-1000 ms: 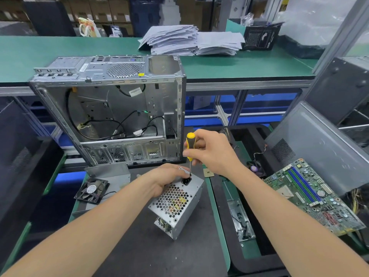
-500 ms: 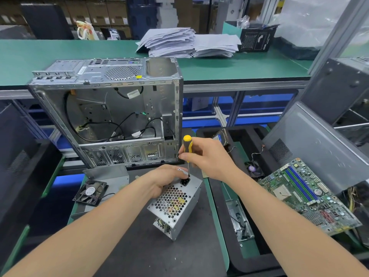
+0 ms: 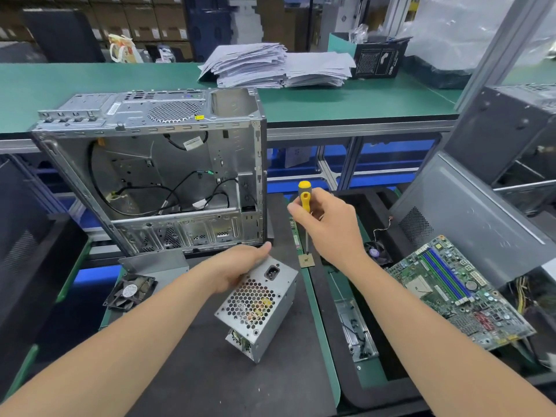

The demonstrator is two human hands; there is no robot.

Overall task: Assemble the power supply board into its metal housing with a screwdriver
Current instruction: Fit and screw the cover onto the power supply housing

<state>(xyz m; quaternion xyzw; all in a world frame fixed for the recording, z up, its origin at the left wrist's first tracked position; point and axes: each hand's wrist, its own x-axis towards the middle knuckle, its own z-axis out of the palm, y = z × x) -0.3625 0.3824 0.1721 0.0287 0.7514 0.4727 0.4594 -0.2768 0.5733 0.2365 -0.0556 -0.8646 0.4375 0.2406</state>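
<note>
Dark mat on the bench [image 3: 195, 383], a second green bench [image 3: 90, 85] w/ paper stacks [image 3: 270, 66] behind it. The open PC case [image 3: 156, 176] stands at the back of the mat. The PSU housing [image 3: 261, 308] sits right in front of it, tipped up on a lower edge, honeycomb grille facing up, socket end pointing away twd the case. The left hand [image 3: 237, 269] wraps over its far-left edge and holds it tilted. The right hand [image 3: 331, 227], just right of the PSU and clear of it, grips the screwdriver [image 3: 305, 200] upright: yellow handle up, tip down by a small chip [image 3: 306, 261]. The mobo [image 3: 457, 293] is further right.
</note>
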